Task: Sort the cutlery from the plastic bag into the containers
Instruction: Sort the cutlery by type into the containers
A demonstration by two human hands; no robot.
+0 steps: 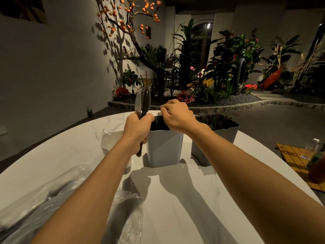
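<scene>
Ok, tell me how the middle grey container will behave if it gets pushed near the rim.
The container is tall and narrow, so it probably tips rather than slides. Forks standing inside likely make it top-heavy and rattly.

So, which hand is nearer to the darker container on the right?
Right. The right hand is over the light container beside the darker container; the left hand, gripping cutlery, is farther left.

Restaurant-like indoor hall, dimly lit; marble table (70,136) beneath the grip of the left hand (138,128); stone-edged garden bed (228,107) and orange-fruited tree (135,41) beyond it.
</scene>
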